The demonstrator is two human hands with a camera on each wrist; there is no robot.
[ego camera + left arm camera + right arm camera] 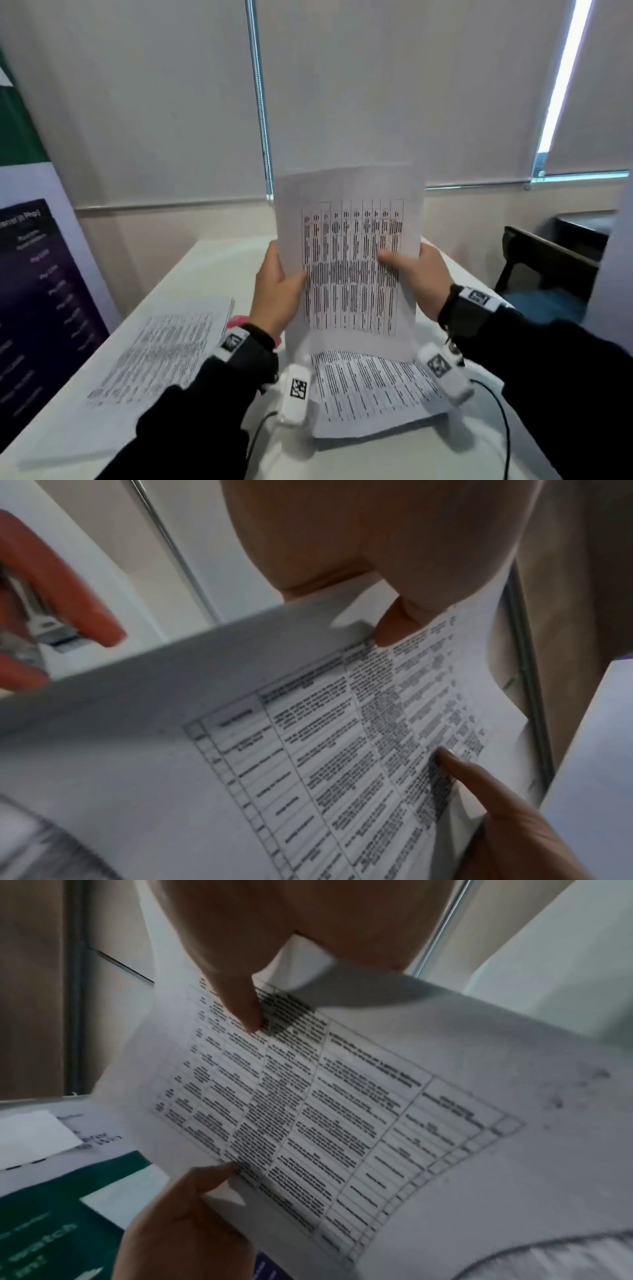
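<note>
A printed sheet (349, 260) with a dense table stands upright above the white table (212, 267). My left hand (277, 291) grips its left edge, thumb on the print. My right hand (418, 274) grips the right edge, thumb laid across the table rows. In the left wrist view the sheet (308, 737) is pinched by my left thumb (397, 626), with the right hand's thumb (479, 777) at the other edge. In the right wrist view the sheet (342, 1110) sits under my right thumb (240, 1001), and the left hand (185, 1218) holds the lower edge.
More printed sheets lie on the table: a stack (161, 353) at the left and one page (373, 394) under the held sheet. A red stapler (68, 588) lies beside the stack. A dark poster (44, 291) leans at the left; a chair (548, 263) stands at the right.
</note>
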